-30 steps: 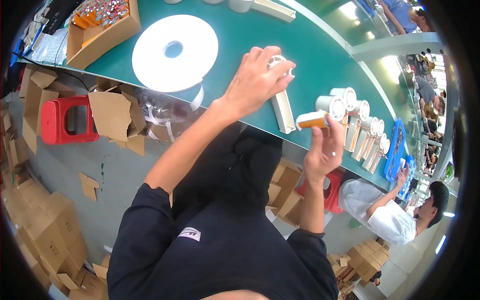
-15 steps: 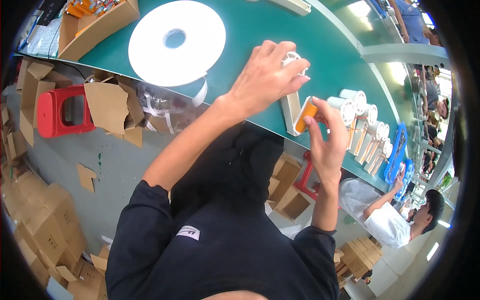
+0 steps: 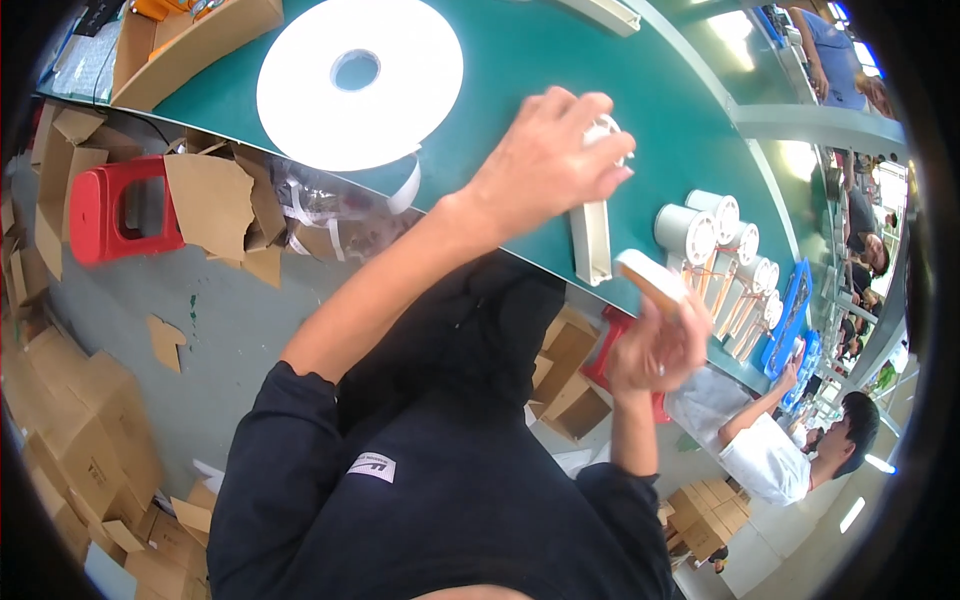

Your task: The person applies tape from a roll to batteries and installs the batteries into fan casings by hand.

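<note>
My left hand (image 3: 560, 150) is closed around the round end of a white plastic housing (image 3: 592, 240). The housing's long, channel-shaped handle points toward me over the bench's near edge. To its right, my right hand (image 3: 660, 345) pinches an orange battery pack (image 3: 655, 280) with a white face turned up. The pack is apart from the handle, and my fingers hide part of it. Beyond my right hand, several similar white housings (image 3: 685, 235) with round ends and copper-coloured wires stand in a row on the green bench (image 3: 500, 60).
A large white roll of tape (image 3: 300, 90) lies on the bench, its loose end over the edge. A cardboard box (image 3: 200, 55) of orange packs is at far left, blue trays (image 3: 787, 320) at right. A red stool (image 3: 90, 215) stands below. A co-worker (image 3: 775, 455) sits at right.
My right hand has drawn the battery pack away from the handle, to the right and toward me, and turned its white face up. My left hand has shifted slightly right with the housing.
</note>
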Motion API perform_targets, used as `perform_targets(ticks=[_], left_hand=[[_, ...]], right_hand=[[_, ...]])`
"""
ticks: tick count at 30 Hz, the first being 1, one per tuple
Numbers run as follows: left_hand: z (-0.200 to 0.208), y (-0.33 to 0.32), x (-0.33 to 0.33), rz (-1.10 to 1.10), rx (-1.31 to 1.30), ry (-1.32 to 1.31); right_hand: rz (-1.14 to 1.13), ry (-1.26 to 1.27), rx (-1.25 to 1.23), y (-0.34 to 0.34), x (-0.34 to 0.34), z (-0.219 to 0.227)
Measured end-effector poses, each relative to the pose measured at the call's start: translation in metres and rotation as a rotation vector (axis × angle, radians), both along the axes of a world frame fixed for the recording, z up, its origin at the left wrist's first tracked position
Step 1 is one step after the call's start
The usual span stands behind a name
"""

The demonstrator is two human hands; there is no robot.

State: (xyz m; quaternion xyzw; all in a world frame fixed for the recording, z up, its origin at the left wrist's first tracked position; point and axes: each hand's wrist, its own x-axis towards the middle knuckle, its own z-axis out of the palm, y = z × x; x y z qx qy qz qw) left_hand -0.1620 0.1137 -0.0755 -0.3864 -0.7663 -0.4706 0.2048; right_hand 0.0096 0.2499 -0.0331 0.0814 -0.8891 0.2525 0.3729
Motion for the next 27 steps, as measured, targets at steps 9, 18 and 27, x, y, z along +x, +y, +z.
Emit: perform_targets(ticks=[9,18,27], left_hand=[[-0.005,0.0,-0.002,0.007,0.004,0.033],[-0.006,0.001,-0.002,0.018,-0.017,0.058],[-0.006,-0.002,-0.003,-0.01,-0.004,0.043]], right_hand=[[0.035,-0.185,-0.188,-0.006,-0.006,-0.003],[-0.016,-0.299,-0.039,-0.008,-0.025,0.015],[0.094,-0.765,0.002,-0.007,-0.065,0.044]])
